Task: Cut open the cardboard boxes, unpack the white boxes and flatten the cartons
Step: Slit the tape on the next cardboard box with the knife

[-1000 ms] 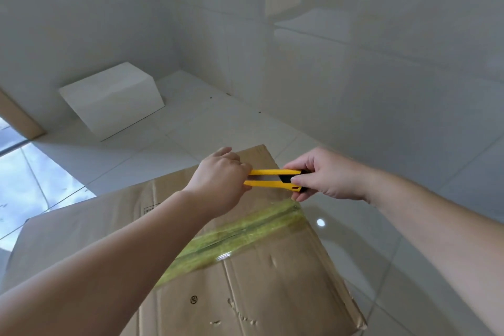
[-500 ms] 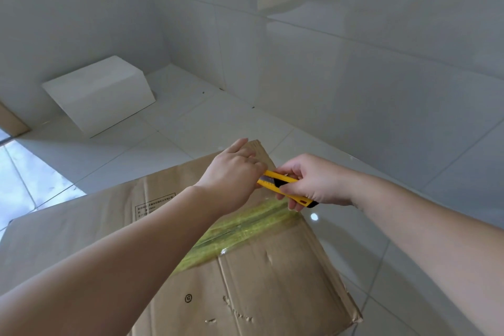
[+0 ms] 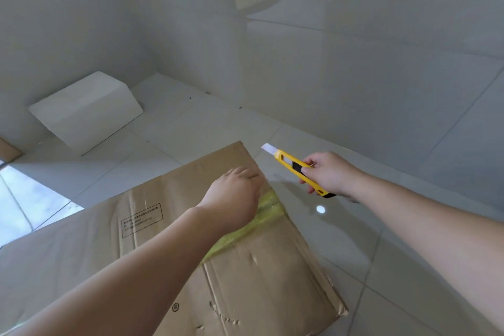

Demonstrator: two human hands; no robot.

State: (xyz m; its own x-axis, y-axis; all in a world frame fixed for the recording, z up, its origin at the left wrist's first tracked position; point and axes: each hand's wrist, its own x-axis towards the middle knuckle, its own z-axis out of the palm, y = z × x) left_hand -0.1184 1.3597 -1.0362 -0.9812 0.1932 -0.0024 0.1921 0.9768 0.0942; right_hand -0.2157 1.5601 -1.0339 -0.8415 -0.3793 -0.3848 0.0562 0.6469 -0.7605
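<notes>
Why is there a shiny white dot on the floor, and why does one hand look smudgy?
Head view: the white dot is a light's glare on the glossy floor; the left hand has motion-blurred fingertips; the right hand gripping the yellow knife looks sharp.

The cardboard box [image 3: 169, 240] is plain brown, with a black-outlined rectangle of black print on its left flap and a strip of translucent yellow-green tape [image 3: 261, 215] across its seam. The utility knife [image 3: 297, 168] is yellow with a black slider and a pale silver blade. At far left, 1 white box [image 3: 87, 109] sits on glossy pale grey floor tiles [image 3: 409, 226].
</notes>
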